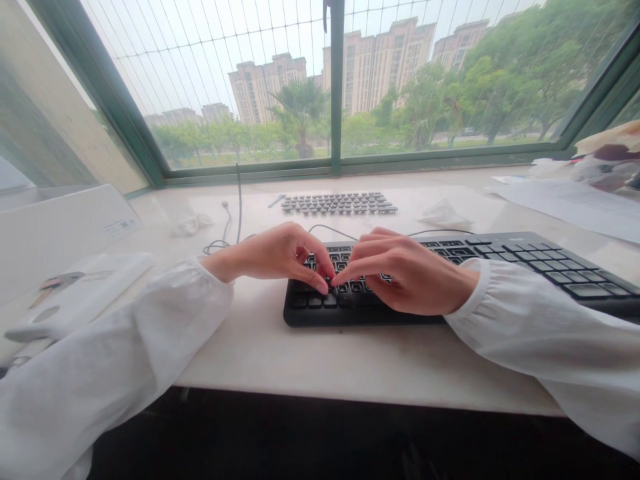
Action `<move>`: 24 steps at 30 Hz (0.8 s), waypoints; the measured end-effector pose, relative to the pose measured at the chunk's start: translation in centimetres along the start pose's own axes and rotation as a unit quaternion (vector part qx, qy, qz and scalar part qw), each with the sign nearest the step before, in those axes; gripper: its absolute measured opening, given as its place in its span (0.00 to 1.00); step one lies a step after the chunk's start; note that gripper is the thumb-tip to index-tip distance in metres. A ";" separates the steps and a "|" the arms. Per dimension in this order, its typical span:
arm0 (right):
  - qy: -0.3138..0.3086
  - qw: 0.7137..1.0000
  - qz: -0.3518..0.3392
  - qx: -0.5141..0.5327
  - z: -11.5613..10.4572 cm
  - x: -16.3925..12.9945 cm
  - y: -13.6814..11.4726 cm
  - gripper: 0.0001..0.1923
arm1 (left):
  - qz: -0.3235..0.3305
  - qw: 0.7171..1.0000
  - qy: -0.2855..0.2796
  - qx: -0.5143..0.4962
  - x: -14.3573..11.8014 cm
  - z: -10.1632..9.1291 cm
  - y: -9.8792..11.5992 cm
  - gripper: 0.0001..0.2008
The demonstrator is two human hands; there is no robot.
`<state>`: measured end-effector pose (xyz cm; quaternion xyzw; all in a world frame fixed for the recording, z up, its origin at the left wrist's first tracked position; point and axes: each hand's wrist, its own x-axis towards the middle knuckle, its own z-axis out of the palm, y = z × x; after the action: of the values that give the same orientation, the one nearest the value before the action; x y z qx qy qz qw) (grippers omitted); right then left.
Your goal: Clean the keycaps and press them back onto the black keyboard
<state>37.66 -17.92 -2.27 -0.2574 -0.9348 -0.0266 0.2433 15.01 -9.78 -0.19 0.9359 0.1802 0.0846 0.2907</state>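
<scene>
Two hands meet over the left part of one black keyboard (500, 267). The left hand (273, 257) is curled, its thumb and forefinger pinched together at a key; whether a loose key sits between them cannot be told. The right hand (410, 273) lies across the keys with fingers bent and narrow, their tips touching the left hand's fingertips (320, 285). Both wrists emerge from white sleeves (540, 320). The keyboard rests on a pale desk (350, 360), near its front edge, and runs off toward the right. Just behind it, well apart from the hands, one set of loose grey keys (339, 203) is laid out in five neat rows. One dark cable (235, 220) trails from the window edge and loops on the desk to the left of the rows. A crumpled clear wrapper (443, 215) lies to their right. At far left sits one white box (60, 230) and, before it, one white booklet (75, 293). Papers (565, 200) lie at far right beneath a green-framed window (336, 87).
</scene>
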 end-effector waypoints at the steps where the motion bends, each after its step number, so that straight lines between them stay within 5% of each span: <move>1: -0.001 1.000 0.000 -0.001 0.0 0.0 0.0 0.23 | 0.000 1.000 -0.001 0.000 0.0 0.0 0.0 0.15; 17: 0.000 1.000 -0.024 0.016 0.1 -0.2 0.3 0.24 | -0.013 0.998 -0.036 -0.059 0.2 -0.2 -0.5 0.14; 24: -0.031 0.999 -0.010 0.022 -0.1 -0.1 0.3 0.25 | -0.147 0.988 -0.026 -0.047 0.1 -0.7 0.4 0.15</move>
<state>37.92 -17.72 -2.22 -0.2435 -0.9447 -0.0006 0.2196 14.99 -9.72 0.66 0.8864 0.3044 0.0251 0.3478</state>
